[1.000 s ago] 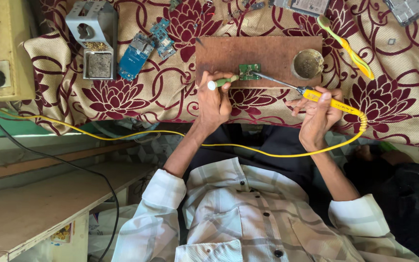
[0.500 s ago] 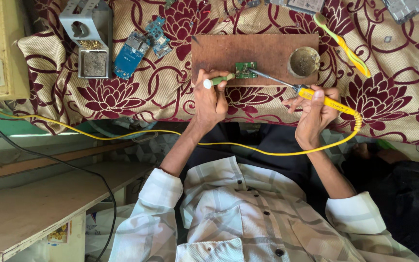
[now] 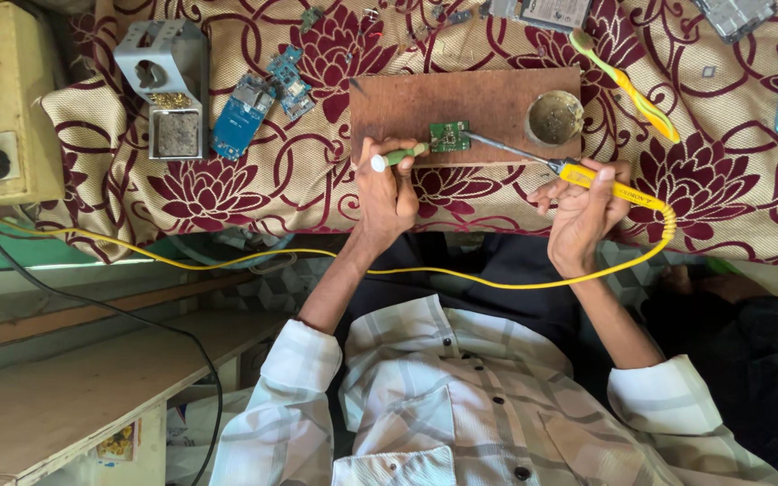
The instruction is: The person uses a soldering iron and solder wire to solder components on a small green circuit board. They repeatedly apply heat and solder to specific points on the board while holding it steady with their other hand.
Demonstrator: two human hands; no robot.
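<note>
— Holding what, exactly?
— The left hand (image 3: 387,193) has its fingers closed on a green-handled tool (image 3: 398,157); the right hand (image 3: 583,202) grips a yellow soldering iron (image 3: 587,175).
— And the work?
— A small green circuit board (image 3: 449,136) lies on the brown wooden block (image 3: 407,103), beside a round tin (image 3: 555,118), both tips meeting it.

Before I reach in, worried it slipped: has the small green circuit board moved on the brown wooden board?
No. The small green circuit board keeps its spot on the brown wooden board, equally far left of the round tin.
</note>
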